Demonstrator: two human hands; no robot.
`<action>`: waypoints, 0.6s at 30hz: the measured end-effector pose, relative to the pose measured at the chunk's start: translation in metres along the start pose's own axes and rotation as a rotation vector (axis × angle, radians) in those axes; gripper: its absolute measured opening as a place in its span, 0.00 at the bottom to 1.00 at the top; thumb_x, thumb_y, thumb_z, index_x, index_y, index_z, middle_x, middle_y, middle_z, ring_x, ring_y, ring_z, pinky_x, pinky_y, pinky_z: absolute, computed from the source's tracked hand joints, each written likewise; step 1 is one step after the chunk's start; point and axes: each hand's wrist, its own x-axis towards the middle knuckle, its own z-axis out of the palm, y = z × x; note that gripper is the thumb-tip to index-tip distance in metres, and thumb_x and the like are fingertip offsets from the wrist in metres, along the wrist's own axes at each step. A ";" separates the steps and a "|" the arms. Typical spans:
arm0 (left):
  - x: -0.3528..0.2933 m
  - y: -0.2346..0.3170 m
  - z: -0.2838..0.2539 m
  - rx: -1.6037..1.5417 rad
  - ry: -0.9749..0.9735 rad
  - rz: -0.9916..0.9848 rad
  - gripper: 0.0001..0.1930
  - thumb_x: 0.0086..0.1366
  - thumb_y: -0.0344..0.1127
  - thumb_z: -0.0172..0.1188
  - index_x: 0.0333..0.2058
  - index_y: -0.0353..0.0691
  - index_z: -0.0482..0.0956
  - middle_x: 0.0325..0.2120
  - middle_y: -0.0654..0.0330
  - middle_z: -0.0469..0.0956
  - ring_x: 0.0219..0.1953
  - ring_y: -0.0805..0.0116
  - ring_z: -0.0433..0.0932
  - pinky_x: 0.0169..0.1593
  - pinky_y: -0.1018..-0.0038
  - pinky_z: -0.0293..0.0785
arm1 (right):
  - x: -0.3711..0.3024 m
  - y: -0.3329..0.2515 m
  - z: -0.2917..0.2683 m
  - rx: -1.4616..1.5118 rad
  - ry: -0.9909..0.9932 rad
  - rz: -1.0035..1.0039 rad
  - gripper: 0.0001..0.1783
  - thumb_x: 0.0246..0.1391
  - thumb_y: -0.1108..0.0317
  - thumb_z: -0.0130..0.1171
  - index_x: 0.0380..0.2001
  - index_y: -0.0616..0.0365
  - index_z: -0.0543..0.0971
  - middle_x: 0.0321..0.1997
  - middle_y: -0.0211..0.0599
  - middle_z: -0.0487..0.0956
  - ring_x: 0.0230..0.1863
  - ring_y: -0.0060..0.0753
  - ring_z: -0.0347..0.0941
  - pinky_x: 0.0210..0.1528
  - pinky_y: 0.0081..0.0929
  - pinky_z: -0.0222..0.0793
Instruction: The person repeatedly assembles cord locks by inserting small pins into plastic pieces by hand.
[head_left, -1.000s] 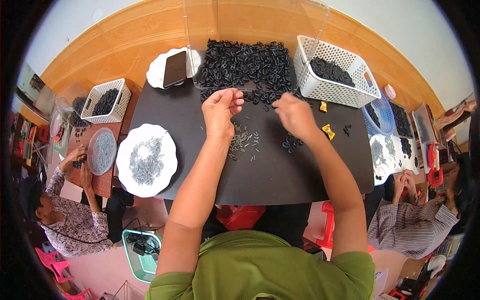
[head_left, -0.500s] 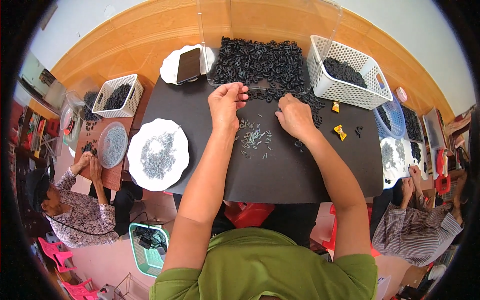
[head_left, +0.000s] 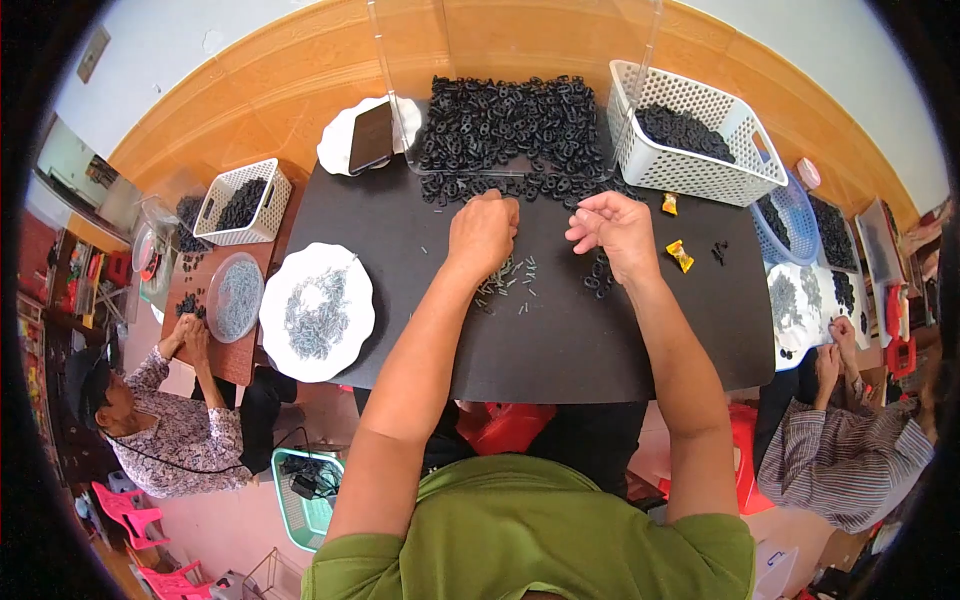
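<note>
My left hand (head_left: 484,234) is closed with its back upward, just in front of a spill of small black plastic rings (head_left: 463,188). Whatever its fingertips pinch is hidden beneath them. To its right, my right hand (head_left: 614,232) is turned so the fingers show, curled and pinched together; anything between them is too small to make out. Small greyish metal pins (head_left: 520,275) lie scattered on the dark table between my hands. A few more black rings (head_left: 598,277) lie beside my right wrist.
A clear bin (head_left: 510,125) heaped with black rings stands at the back, a white basket (head_left: 700,180) to its right. At left are a scalloped white plate (head_left: 358,285) of pins and a phone (head_left: 372,137) on another dish. Two yellow-wrapped sweets (head_left: 680,256) lie right. Co-workers sit on both sides.
My left hand has moved right and slightly nearer, turning its back upward. My right hand has shifted right and rolled so its fingers show. The whole view has moved a little.
</note>
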 end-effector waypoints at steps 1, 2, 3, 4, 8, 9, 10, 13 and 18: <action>0.001 0.001 0.000 -0.006 -0.014 -0.005 0.05 0.44 0.25 0.59 0.24 0.38 0.75 0.27 0.54 0.72 0.36 0.55 0.73 0.36 0.63 0.70 | 0.000 0.000 -0.002 0.046 0.003 0.035 0.03 0.46 0.78 0.55 0.27 0.66 0.74 0.22 0.35 0.74 0.21 0.22 0.72 0.19 0.17 0.70; 0.000 0.000 0.003 -0.002 -0.019 -0.001 0.05 0.44 0.25 0.59 0.24 0.38 0.75 0.27 0.54 0.72 0.36 0.55 0.73 0.36 0.63 0.70 | 0.001 0.003 -0.004 0.052 0.008 0.035 0.03 0.46 0.78 0.55 0.27 0.66 0.74 0.22 0.35 0.74 0.21 0.22 0.72 0.19 0.17 0.70; -0.001 0.000 0.005 0.039 0.025 0.021 0.06 0.44 0.25 0.59 0.24 0.37 0.74 0.27 0.53 0.73 0.34 0.53 0.73 0.35 0.63 0.70 | 0.002 0.006 -0.007 0.045 -0.016 0.010 0.03 0.47 0.77 0.56 0.27 0.65 0.74 0.22 0.34 0.74 0.20 0.22 0.71 0.19 0.17 0.70; -0.001 0.001 0.007 0.079 0.069 0.043 0.06 0.44 0.24 0.58 0.25 0.35 0.74 0.27 0.53 0.73 0.33 0.51 0.73 0.35 0.63 0.70 | 0.002 0.008 -0.009 0.037 -0.039 -0.016 0.04 0.47 0.76 0.56 0.28 0.65 0.74 0.21 0.33 0.74 0.20 0.21 0.71 0.19 0.17 0.69; 0.003 0.017 0.008 -0.251 0.158 -0.043 0.05 0.46 0.24 0.58 0.25 0.34 0.73 0.23 0.56 0.74 0.25 0.60 0.74 0.29 0.70 0.70 | -0.001 0.003 -0.012 0.136 -0.088 0.013 0.04 0.47 0.75 0.56 0.28 0.63 0.74 0.21 0.32 0.73 0.19 0.20 0.69 0.18 0.17 0.69; 0.001 0.022 0.006 -0.645 0.097 -0.127 0.04 0.49 0.23 0.57 0.26 0.34 0.73 0.22 0.59 0.74 0.23 0.67 0.73 0.26 0.75 0.69 | -0.002 0.002 -0.010 0.187 -0.085 0.018 0.04 0.47 0.75 0.56 0.28 0.63 0.73 0.21 0.32 0.73 0.19 0.20 0.69 0.18 0.17 0.68; -0.001 0.027 0.006 -1.039 0.029 -0.213 0.03 0.51 0.22 0.57 0.26 0.35 0.73 0.20 0.62 0.74 0.21 0.75 0.71 0.24 0.80 0.67 | -0.003 0.001 -0.008 0.236 -0.083 0.024 0.04 0.47 0.74 0.56 0.28 0.63 0.73 0.22 0.32 0.73 0.19 0.20 0.69 0.18 0.17 0.68; -0.005 0.038 0.007 -1.284 -0.038 -0.190 0.03 0.55 0.21 0.55 0.28 0.35 0.74 0.20 0.67 0.72 0.22 0.84 0.67 0.22 0.86 0.64 | -0.007 -0.004 -0.004 0.247 -0.115 0.047 0.04 0.48 0.74 0.55 0.28 0.63 0.73 0.22 0.31 0.73 0.19 0.19 0.69 0.18 0.16 0.68; -0.006 0.044 0.008 -1.412 -0.050 -0.204 0.03 0.55 0.21 0.54 0.29 0.35 0.74 0.21 0.67 0.71 0.21 0.82 0.67 0.23 0.85 0.64 | -0.011 -0.007 0.000 0.164 -0.129 0.026 0.03 0.49 0.74 0.55 0.26 0.63 0.73 0.21 0.30 0.72 0.18 0.17 0.67 0.16 0.14 0.65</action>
